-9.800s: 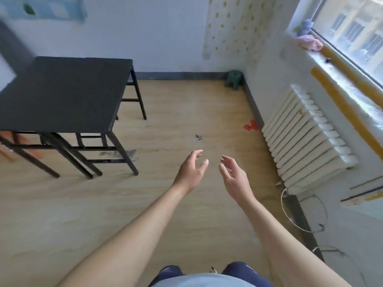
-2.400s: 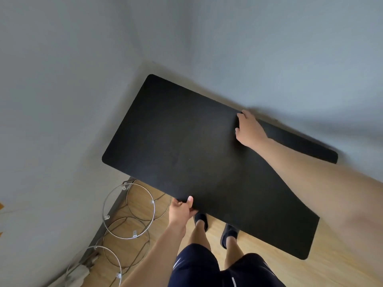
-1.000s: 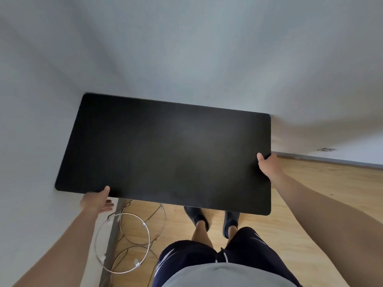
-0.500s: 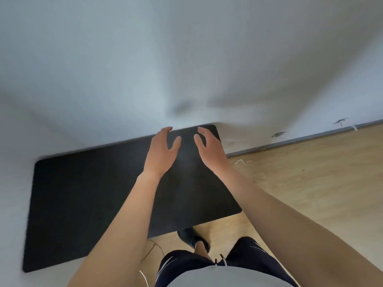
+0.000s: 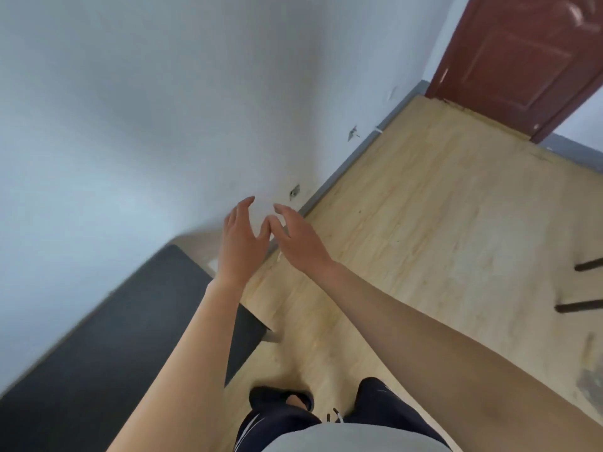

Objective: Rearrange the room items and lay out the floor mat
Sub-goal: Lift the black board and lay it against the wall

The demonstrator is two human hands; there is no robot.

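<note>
Flanking the wall [image 5: 130,125]: mat [image 5: 98,353], door [image 5: 522,53].

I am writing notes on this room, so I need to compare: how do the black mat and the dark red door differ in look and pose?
The black mat lies low along the white wall, while the dark red door stands upright at the far end. The mat looks plain and flat; the door has raised panels. The mat is near the person's feet; the door is far from them. Both are dark and rectangular, and neither hand touches them.
</note>
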